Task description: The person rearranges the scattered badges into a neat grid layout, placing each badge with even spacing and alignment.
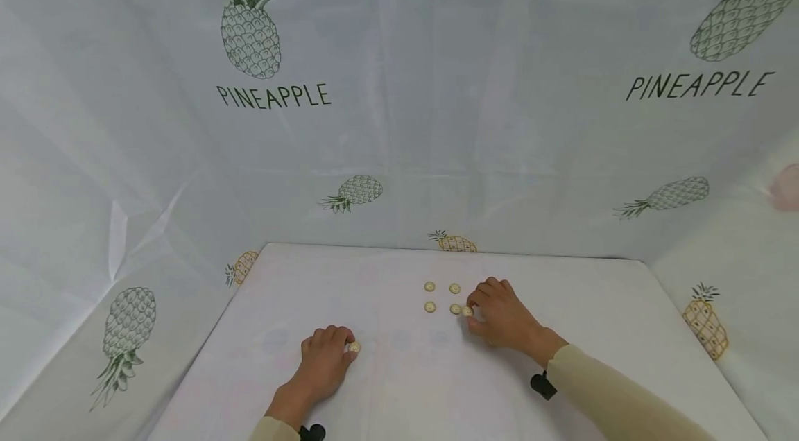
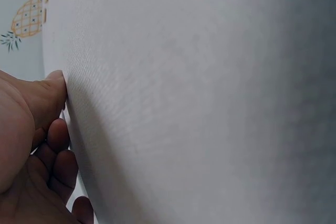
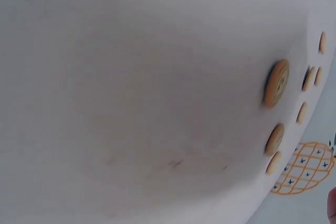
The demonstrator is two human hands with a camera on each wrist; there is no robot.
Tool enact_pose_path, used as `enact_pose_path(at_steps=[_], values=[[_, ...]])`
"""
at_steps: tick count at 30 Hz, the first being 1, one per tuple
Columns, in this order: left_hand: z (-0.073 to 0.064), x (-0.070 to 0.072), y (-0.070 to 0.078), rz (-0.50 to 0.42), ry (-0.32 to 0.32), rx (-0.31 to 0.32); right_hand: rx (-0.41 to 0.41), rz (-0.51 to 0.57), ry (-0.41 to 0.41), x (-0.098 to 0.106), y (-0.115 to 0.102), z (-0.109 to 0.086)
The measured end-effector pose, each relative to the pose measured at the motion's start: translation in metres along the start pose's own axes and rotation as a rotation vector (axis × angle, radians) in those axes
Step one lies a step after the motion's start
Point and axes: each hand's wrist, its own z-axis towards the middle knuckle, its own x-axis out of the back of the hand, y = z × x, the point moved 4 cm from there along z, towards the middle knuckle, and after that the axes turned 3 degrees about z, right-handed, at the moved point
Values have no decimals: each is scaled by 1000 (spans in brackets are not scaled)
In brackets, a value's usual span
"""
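On the white table, my left hand pinches a round, cream-coloured button between thumb and forefinger. The left wrist view shows my left hand with its thumb tip against the cloth and fingers curled; the button is hidden there. Further back and to the right, my right hand has thumb and forefinger around another button, beside a button lying flat. Only a sliver of a finger enters the right wrist view, where a button with small holes is nearest.
Left of my right hand lie a back-left button, a back-right button and a front-left button, in a small square with the flat one. White pineapple-print cloth hangs behind and beside the table.
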Motion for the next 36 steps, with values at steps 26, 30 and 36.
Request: enact_pose_path(at_steps=[26,30,36], values=[[0,-1,-2,-1,0,10,158,-18,-26,-10,-18,-24],[0,-1,-1,-10,-1,11,165,-25,-29,-14,-20,-21],[0,-2,-2,-11,1,7,143,-31,-59,-16,-22,-19]])
